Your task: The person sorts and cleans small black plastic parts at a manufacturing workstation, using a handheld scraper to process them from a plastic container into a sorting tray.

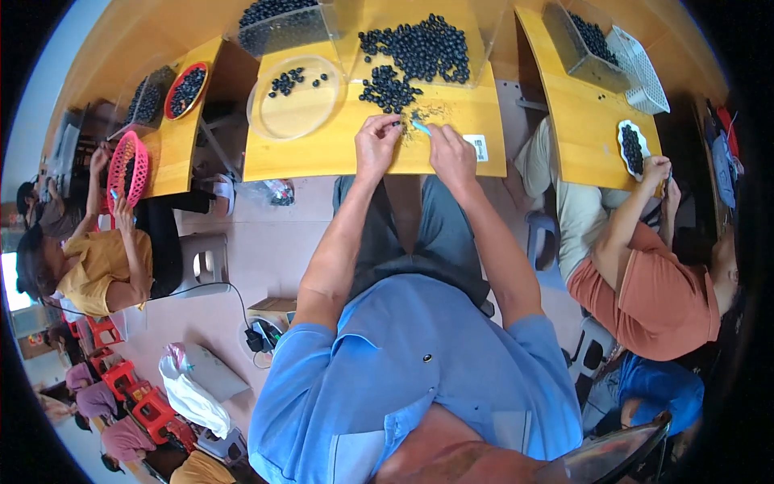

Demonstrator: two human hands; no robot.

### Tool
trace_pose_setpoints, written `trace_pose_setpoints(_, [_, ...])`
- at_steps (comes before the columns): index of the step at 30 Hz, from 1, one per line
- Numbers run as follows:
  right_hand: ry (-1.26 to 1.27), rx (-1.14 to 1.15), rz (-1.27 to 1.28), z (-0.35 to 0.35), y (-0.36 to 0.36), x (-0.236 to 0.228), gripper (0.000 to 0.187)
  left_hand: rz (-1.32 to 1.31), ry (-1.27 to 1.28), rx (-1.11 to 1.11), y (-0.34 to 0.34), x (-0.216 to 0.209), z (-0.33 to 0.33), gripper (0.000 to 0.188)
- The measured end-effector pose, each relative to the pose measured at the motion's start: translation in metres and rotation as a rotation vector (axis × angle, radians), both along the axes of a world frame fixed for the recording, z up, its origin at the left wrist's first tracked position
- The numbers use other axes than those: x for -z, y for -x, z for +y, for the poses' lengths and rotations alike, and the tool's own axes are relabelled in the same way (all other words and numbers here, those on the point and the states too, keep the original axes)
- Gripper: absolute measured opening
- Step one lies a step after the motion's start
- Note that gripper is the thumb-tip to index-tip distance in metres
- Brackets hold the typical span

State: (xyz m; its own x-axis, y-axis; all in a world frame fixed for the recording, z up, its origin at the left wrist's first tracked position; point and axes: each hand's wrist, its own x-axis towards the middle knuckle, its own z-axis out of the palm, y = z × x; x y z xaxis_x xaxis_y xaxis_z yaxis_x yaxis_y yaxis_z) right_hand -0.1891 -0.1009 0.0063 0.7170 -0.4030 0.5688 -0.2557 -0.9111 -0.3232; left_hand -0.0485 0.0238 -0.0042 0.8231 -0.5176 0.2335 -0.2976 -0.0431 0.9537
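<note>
Small round black piece (396, 123) near slim light-blue tool (422, 127)

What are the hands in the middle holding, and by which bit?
The left hand pinches a small black piece, exact spot unclear. The right hand holds a light-blue tool by its rear part; the front sticks out.

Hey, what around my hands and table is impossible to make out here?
In the head view:
Blue tool: its near end is hidden by the right hand.
Dark piece in the left hand: too small for surface detail.
Left clear bin: cut off by the upper edge.
Your feet: hidden beneath the yellow table.
</note>
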Motion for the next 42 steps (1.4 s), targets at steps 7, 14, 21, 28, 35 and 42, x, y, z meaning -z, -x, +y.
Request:
trace_pose_setpoints(7, [-0.017,-0.038,-0.005,0.003,0.002,-0.005,0.021,0.155,0.072,0.064,0.002,0.011,-0.004,0.034])
trace_pose_setpoints(14, [0.013,-0.099,-0.045,0.0,0.003,-0.002,0.021,0.094,0.044,0.049,0.005,0.01,-0.005,0.035])
trace_pose_setpoints(21, [0.048,-0.1,-0.003,0.002,0.002,-0.004,0.022,0.052,0.03,0.044,0.006,0.006,-0.005,0.035])
trace_pose_setpoints(28, [0.058,-0.109,0.002,0.001,0.002,-0.004,0.023,0.038,-0.012,0.048,0.007,0.002,-0.005,0.036])
trace_pose_setpoints(35, [0.043,-0.111,0.009,0.0,0.001,-0.002,0.023,0.064,0.007,0.06,0.009,0.001,-0.005,0.039])
trace_pose_setpoints(42, [0.006,0.031,0.105,0.001,-0.003,-0.001,0.02,0.166,0.134,0.089,0.009,0.005,-0.004,0.042])
